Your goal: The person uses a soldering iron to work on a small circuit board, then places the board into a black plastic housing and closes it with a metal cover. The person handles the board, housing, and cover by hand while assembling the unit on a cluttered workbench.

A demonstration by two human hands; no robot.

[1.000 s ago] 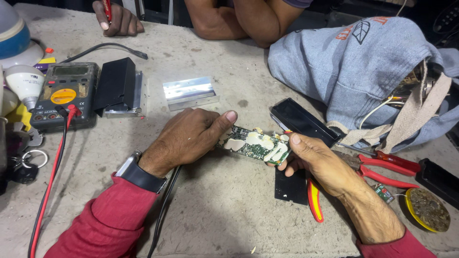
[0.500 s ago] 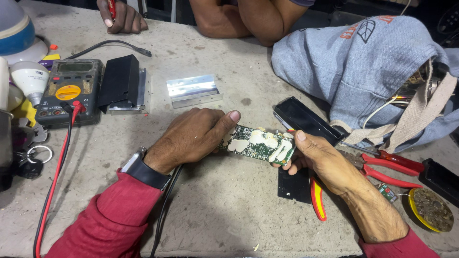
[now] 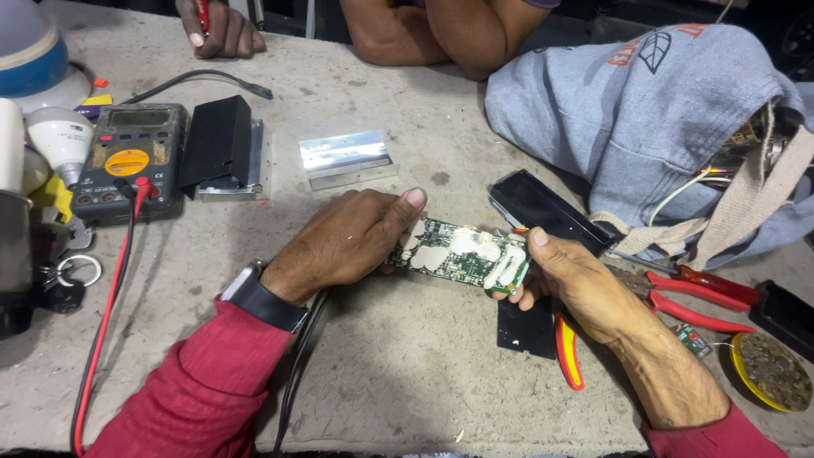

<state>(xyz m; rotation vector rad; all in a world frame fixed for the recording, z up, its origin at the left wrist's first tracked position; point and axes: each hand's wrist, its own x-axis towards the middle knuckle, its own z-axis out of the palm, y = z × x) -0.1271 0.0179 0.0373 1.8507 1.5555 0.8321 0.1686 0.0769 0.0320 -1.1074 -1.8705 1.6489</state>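
Note:
A green circuit board (image 3: 462, 254) with white patches lies across the middle of the concrete table (image 3: 407, 373). My left hand (image 3: 352, 237) grips its left end, thumb on top. My right hand (image 3: 577, 280) holds its right end between thumb and fingers. A red-and-yellow handled tool (image 3: 568, 352) sticks out beneath my right hand. A dark watch (image 3: 259, 297) is on my left wrist, and both sleeves are red.
A multimeter (image 3: 127, 157) with red lead (image 3: 110, 297), black box (image 3: 219, 144), shiny metal piece (image 3: 346, 157) and black flat case (image 3: 547, 212) lie around. Red pliers (image 3: 704, 297) and a grey hooded top (image 3: 644, 110) sit right. Another person's hand (image 3: 216, 30) and arms rest at the far edge.
The view has shifted slightly. Both hands keep hold of the circuit board in much the same place.

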